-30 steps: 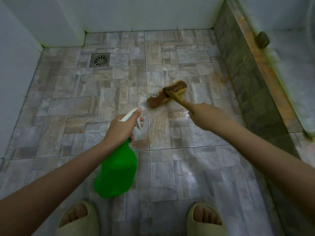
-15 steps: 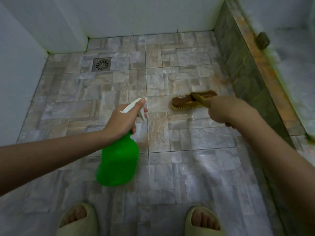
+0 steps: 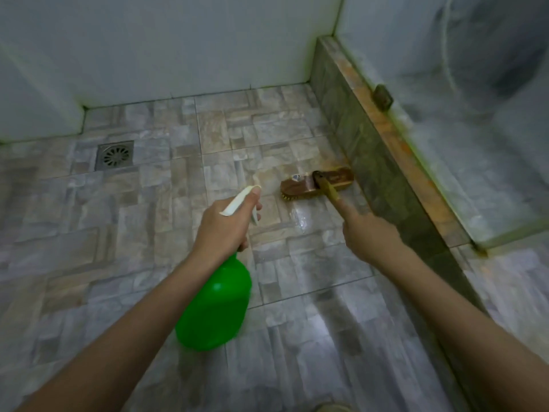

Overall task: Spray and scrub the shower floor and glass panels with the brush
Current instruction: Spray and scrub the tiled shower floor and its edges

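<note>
shower floor (image 3: 142,221), stone-pattern tile, drain (image 3: 114,156) at far left near the back wall.

right hand (image 3: 368,236) clenched around the brush handle (image 3: 328,190), index finger laid out along it. brush (image 3: 316,184) head sits bristles-down on the tile, its far end touching or just short of the tiled curb (image 3: 371,150) – cannot tell which. a second ago the head lay nearer the middle of the floor and angled; half a second ago it had slid rightward; now it is hard up by the curb's base and squared across. so the stroke has run its length toward the edge.

left hand (image 3: 225,230) grasping the neck of the green spray bottle (image 3: 217,307), fingers curled at the white trigger (image 3: 240,200), nozzle aimed forward at the patch just left of the brush. bottle hangs clear of the floor. it has kept this pose through the last second, shifting only slightly.

wet sheen on the tile between brush and right hand; orange-brown staining along the curb top and at its foot.

judgement: floor scrubbing under way, working the grimy seam at the curb. most of the left floor looks dry and untouched. glass panel (image 3: 475,144) above the curb is cloudy, not yet scrubbed. next likely a return stroke or another spray.
</note>
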The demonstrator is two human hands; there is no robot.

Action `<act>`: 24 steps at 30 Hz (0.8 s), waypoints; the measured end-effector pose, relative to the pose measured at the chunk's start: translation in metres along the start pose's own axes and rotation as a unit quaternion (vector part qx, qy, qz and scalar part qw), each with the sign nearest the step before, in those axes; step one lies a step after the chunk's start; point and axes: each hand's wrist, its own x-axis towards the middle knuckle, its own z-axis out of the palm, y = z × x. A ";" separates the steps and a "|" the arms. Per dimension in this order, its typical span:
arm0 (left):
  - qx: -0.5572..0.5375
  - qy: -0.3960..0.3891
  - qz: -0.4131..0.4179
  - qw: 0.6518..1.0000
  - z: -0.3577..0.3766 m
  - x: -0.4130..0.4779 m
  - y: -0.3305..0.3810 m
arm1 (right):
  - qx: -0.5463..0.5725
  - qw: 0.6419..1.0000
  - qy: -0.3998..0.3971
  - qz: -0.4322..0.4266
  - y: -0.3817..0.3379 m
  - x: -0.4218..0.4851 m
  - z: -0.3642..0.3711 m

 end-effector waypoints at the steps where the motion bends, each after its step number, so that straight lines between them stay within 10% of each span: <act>1: 0.006 -0.012 0.003 1.000 0.005 0.007 0.004 | 0.003 1.000 0.009 0.008 0.005 0.000 0.005; 24: 0.049 -0.120 -0.020 0.991 0.099 0.126 0.064 | -0.013 0.997 0.027 0.065 0.034 -0.029 0.023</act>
